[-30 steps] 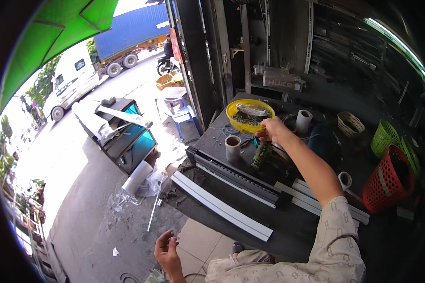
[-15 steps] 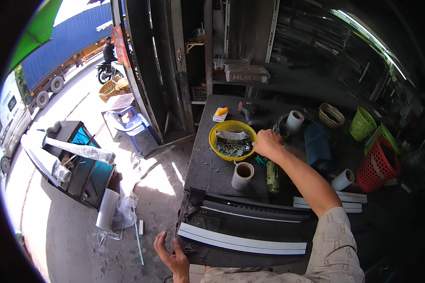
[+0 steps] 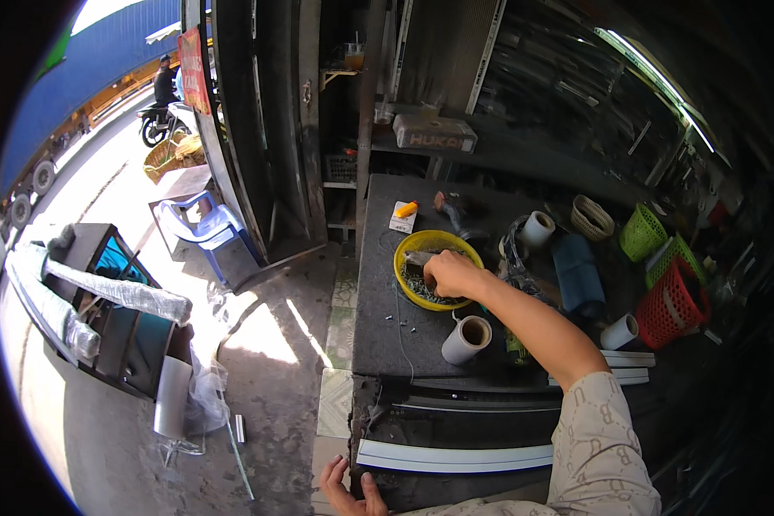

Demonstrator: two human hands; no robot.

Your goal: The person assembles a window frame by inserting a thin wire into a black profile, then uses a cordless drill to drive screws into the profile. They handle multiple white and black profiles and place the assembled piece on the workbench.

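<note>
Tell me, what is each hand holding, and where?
The right hand reaches into the round yellow plastic bowl; any grip is hidden. The left hand rests at the long white strip's end.

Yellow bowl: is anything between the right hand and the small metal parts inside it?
Nothing visible. The right hand is already over the yellow bowl, reaching down into the small metal parts. The tape roll stands on the bench nearer the person, beside the forearm rather than in its path.

An open-fronted workshop: dark metal door frame at the entrance, sunlit concrete floor, blue plastic chair outside, a lit strip lamp overhead, cluttered dark shelves behind the black workbench
</note>
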